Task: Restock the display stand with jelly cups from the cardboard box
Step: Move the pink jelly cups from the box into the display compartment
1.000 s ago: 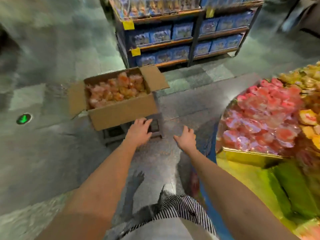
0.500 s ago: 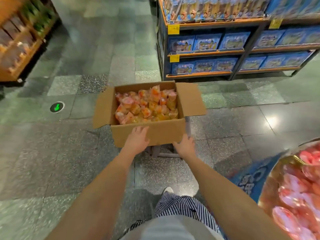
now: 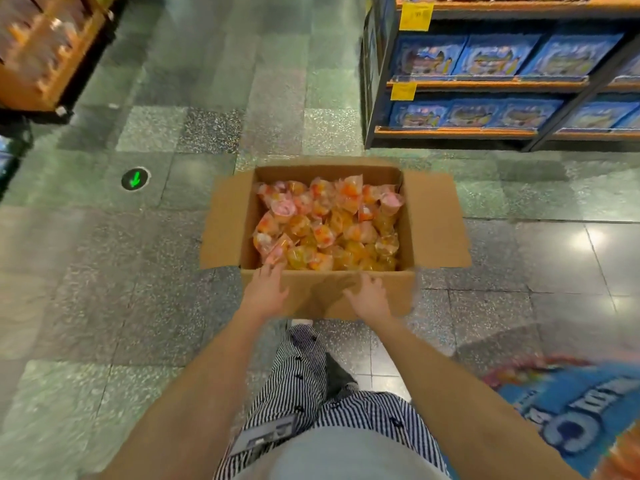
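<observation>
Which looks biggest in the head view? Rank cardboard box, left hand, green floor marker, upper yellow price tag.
1. cardboard box, by far.
2. left hand, though it is nearer the camera.
3. green floor marker and upper yellow price tag look alike; unranked.

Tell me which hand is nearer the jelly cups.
Left. The left hand reaches over the cardboard box rim to the jelly cups; the right hand is lower, at its front wall.

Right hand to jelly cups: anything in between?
Head view: only the near wall of the cardboard box. The right hand is outside it; the jelly cups lie just beyond its rim.
</observation>
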